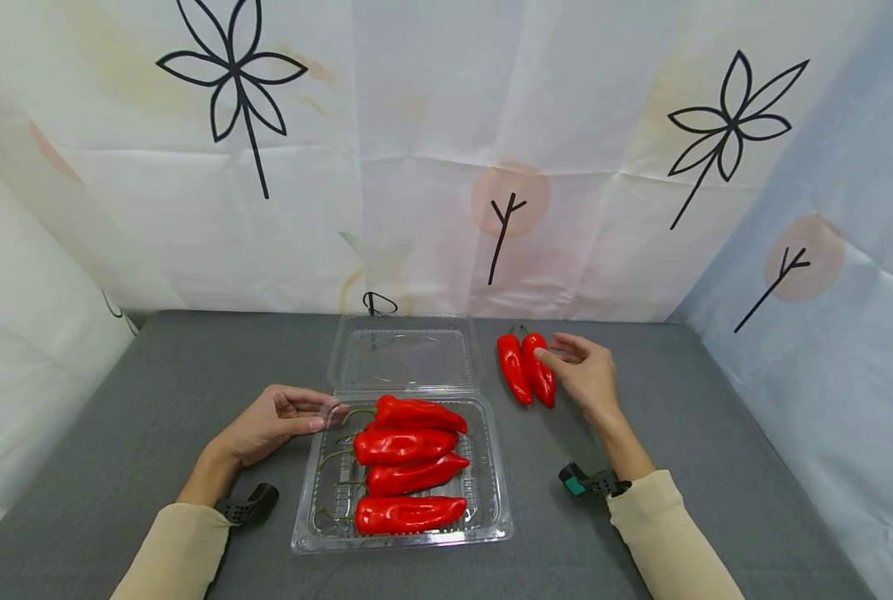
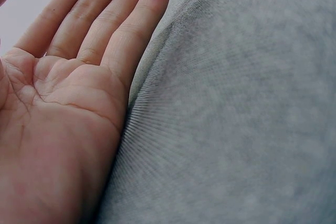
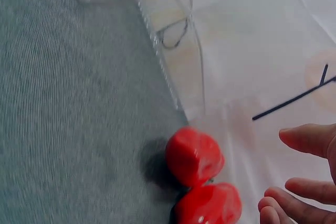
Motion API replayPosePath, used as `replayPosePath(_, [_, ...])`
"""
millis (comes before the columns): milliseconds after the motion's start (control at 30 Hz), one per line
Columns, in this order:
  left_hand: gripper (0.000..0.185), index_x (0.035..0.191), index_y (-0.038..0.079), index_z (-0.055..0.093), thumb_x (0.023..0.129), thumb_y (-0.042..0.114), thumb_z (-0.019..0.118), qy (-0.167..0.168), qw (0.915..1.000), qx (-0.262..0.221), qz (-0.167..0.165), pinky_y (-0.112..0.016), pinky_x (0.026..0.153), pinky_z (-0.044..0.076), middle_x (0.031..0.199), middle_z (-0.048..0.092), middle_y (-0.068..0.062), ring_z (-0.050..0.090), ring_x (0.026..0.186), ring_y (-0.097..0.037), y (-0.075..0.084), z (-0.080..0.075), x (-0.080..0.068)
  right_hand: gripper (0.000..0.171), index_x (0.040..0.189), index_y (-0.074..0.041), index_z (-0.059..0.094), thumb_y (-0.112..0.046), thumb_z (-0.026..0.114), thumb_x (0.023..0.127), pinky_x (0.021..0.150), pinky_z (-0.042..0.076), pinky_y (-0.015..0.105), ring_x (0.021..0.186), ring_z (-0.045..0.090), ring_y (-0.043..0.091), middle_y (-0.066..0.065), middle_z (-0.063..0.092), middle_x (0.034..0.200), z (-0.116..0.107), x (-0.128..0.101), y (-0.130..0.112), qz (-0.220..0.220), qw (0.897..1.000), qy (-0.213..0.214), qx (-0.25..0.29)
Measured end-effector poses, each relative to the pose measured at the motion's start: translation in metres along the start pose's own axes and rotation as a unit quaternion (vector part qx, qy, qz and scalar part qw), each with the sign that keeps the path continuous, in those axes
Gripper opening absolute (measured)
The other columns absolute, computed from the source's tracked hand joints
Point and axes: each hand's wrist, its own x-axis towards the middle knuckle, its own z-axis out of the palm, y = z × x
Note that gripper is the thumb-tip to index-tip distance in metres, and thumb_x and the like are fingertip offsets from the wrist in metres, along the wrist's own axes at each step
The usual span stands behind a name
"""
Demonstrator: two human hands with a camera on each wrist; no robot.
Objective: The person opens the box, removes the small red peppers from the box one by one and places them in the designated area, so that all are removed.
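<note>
In the head view, several long red peppers (image 1: 405, 447) lie side by side in a clear plastic box (image 1: 495, 492), stems to the left. My left hand (image 1: 277, 425) is at the box's upper left corner, its fingertips touching the rim. The left wrist view shows that hand (image 2: 68, 98) with its fingers extended. Right of the box, two more red peppers, a left one (image 1: 514, 369) and a right one (image 1: 540, 371), lie together on the table. My right hand (image 1: 585, 375) hovers beside the right pepper, thumb and fingers apart, as the right wrist view also shows.
The box's transparent lid (image 1: 405, 354) is folded back toward the rear. Grey cloth (image 1: 222, 358) covers the table, and a patterned white curtain (image 1: 416, 225) stands behind it. A dark band (image 1: 247, 504) is on the left wrist, another (image 1: 596, 483) on the right.
</note>
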Motion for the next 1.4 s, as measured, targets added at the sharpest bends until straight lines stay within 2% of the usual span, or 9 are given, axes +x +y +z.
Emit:
replayPosePath(233, [0.033, 0.130, -0.014, 0.059, 0.098, -0.011, 0.056, 0.000, 1.0000, 0.001, 0.001, -0.032, 0.097, 0.053, 0.125, 0.070, -0.015, 0.067, 0.117, -0.022, -0.001, 0.001, 0.001, 0.049, 0.133, -0.001, 0.064, -0.022, 0.077, 0.092, 0.089, 0.054, 0.038, 0.108, 0.064, 0.030, 0.019, 0.069, 0.123, 0.006, -0.010, -0.018, -0.043, 0.999, -0.021, 0.006])
replayPosePath(433, [0.033, 0.131, -0.015, 0.058, 0.098, -0.011, 0.055, -0.002, 1.0000, 0.000, 0.002, -0.032, 0.098, 0.053, 0.125, 0.070, -0.015, 0.067, 0.117, -0.022, -0.002, -0.001, 0.001, 0.048, 0.133, -0.003, 0.065, -0.019, 0.079, 0.090, 0.090, 0.052, 0.038, 0.109, 0.064, 0.032, 0.018, 0.069, 0.124, 0.012, -0.019, -0.033, -0.077, 0.995, -0.059, 0.032])
replayPosePath(600, [0.033, 0.131, -0.014, 0.059, 0.098, -0.010, 0.056, 0.000, 1.0000, 0.000, -0.001, -0.032, 0.098, 0.053, 0.125, 0.069, -0.016, 0.066, 0.118, -0.023, -0.001, 0.000, 0.001, 0.049, 0.132, -0.003, 0.066, -0.015, 0.081, 0.087, 0.081, 0.056, 0.035, 0.098, 0.066, 0.032, 0.020, 0.068, 0.123, 0.018, -0.029, -0.043, -0.098, 0.990, -0.087, 0.055])
replayPosePath(667, [0.033, 0.131, -0.014, 0.059, 0.098, -0.010, 0.056, 0.000, 1.0000, 0.001, -0.002, -0.033, 0.098, 0.053, 0.125, 0.069, -0.016, 0.066, 0.118, -0.023, -0.001, 0.000, 0.000, 0.048, 0.131, -0.003, 0.067, -0.014, 0.082, 0.086, 0.076, 0.056, 0.030, 0.093, 0.067, 0.031, 0.019, 0.069, 0.122, 0.021, -0.032, -0.047, -0.104, 0.988, -0.099, 0.062])
replayPosePath(733, [0.033, 0.130, -0.014, 0.059, 0.098, -0.010, 0.056, 0.003, 1.0000, 0.004, -0.004, -0.032, 0.098, 0.053, 0.125, 0.070, -0.015, 0.067, 0.118, -0.022, -0.002, 0.000, 0.000, 0.048, 0.130, -0.003, 0.067, -0.014, 0.083, 0.085, 0.075, 0.057, 0.028, 0.095, 0.067, 0.032, 0.018, 0.070, 0.120, 0.024, -0.036, -0.050, -0.113, 0.985, -0.111, 0.068])
replayPosePath(900, [0.032, 0.129, -0.012, 0.061, 0.097, -0.011, 0.057, 0.011, 0.9998, 0.009, -0.014, -0.033, 0.097, 0.053, 0.124, 0.070, -0.016, 0.067, 0.117, -0.022, -0.002, -0.001, 0.000, 0.049, 0.129, -0.005, 0.068, -0.013, 0.084, 0.084, 0.084, 0.057, 0.040, 0.102, 0.067, 0.033, 0.011, 0.071, 0.119, 0.032, -0.044, -0.056, -0.141, 0.977, -0.139, 0.077])
replayPosePath(1033, [0.032, 0.128, -0.010, 0.063, 0.096, -0.011, 0.057, 0.019, 0.9995, 0.008, -0.023, -0.034, 0.097, 0.053, 0.124, 0.070, -0.016, 0.067, 0.117, -0.022, -0.003, -0.001, 0.000, 0.048, 0.130, -0.005, 0.067, -0.012, 0.083, 0.085, 0.088, 0.056, 0.051, 0.103, 0.066, 0.035, 0.010, 0.071, 0.119, 0.040, -0.053, -0.060, -0.166, 0.968, -0.165, 0.087])
replayPosePath(1200, [0.033, 0.130, -0.011, 0.062, 0.097, -0.011, 0.056, 0.009, 0.9999, 0.006, -0.012, -0.033, 0.097, 0.053, 0.125, 0.070, -0.016, 0.067, 0.117, -0.022, -0.003, -0.001, 0.000, 0.048, 0.130, -0.002, 0.066, -0.012, 0.081, 0.086, 0.089, 0.056, 0.050, 0.102, 0.067, 0.033, 0.010, 0.071, 0.119, 0.050, -0.061, -0.063, -0.184, 0.959, -0.195, 0.097])
replayPosePath(1400, [0.033, 0.131, -0.014, 0.059, 0.098, -0.011, 0.056, 0.004, 1.0000, 0.005, -0.003, -0.032, 0.097, 0.053, 0.124, 0.070, -0.014, 0.067, 0.117, -0.021, -0.002, -0.001, 0.000, 0.048, 0.130, -0.002, 0.066, -0.011, 0.081, 0.086, 0.089, 0.055, 0.054, 0.102, 0.067, 0.031, 0.009, 0.071, 0.119, 0.053, -0.066, -0.067, -0.186, 0.954, -0.209, 0.105])
